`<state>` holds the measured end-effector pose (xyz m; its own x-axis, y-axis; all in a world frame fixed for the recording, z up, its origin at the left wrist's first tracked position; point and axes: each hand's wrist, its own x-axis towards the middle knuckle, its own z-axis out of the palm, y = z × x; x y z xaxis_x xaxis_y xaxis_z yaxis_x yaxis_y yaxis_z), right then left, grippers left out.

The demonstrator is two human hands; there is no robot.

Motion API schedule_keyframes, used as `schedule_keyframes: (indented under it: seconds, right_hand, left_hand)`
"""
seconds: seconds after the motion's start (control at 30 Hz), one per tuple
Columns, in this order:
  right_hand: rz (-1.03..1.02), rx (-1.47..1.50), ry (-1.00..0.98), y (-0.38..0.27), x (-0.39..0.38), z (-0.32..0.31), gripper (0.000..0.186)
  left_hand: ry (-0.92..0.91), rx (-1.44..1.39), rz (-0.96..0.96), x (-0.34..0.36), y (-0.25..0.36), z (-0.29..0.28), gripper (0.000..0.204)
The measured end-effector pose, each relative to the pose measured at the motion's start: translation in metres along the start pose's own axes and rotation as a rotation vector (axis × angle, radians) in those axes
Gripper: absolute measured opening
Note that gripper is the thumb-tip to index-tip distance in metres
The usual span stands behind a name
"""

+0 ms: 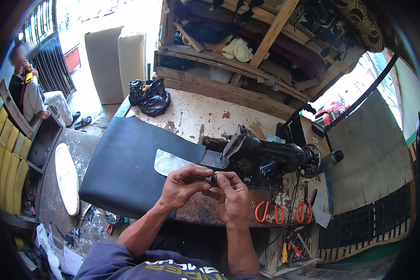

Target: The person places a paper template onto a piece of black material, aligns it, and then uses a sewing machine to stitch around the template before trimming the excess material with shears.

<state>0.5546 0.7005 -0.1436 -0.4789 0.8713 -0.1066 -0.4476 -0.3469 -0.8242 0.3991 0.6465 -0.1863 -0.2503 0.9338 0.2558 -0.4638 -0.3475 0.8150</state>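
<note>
My left hand (179,189) and my right hand (233,198) meet in front of a black sewing machine (280,156), both pinching a small dark round metal part (214,180); it looks like a bobbin piece, but its detail is too small to tell. Behind my hands, a large dark sheet of material (116,163) lies over the worktable (182,114) and reaches toward the machine's needle. A pale silvery panel (168,161) lies on that sheet. Orange-handled scissors (270,212) and a second pair (304,212) are at the front edge, right of my hands.
A person (42,98) sits at the left. A black plastic bag (149,98) is on the back of the table beneath wooden shelving (275,32). A white oval board (67,179) lies on the left. A yellow-handled tool (284,252) is low at the right.
</note>
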Motion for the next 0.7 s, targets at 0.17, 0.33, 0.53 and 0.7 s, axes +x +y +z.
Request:
schedule_keyframes:
  seconds: [0.17, 0.33, 0.53, 0.7]
  right_hand:
    - [0.124, -0.03, 0.038, 0.003, -0.002, -0.008, 0.013]
    - [-0.065, -0.497, 0.08, 0.006, -0.013, -0.009, 0.015]
    - [-0.111, -0.796, 0.111, -0.009, -0.029, -0.004, 0.018]
    - [-0.092, -0.791, 0.05, -0.011, -0.038, 0.0, 0.019]
  left_hand:
    - [-0.006, 0.189, 0.044, -0.001, -0.001, 0.008, 0.03]
    - [-0.058, 0.629, 0.082, 0.006, 0.01, 0.005, 0.035]
    - [-0.023, 0.957, 0.225, 0.009, 0.008, 0.007, 0.031]
    - [-0.031, 1.085, 0.361, 0.008, 0.001, 0.009, 0.029]
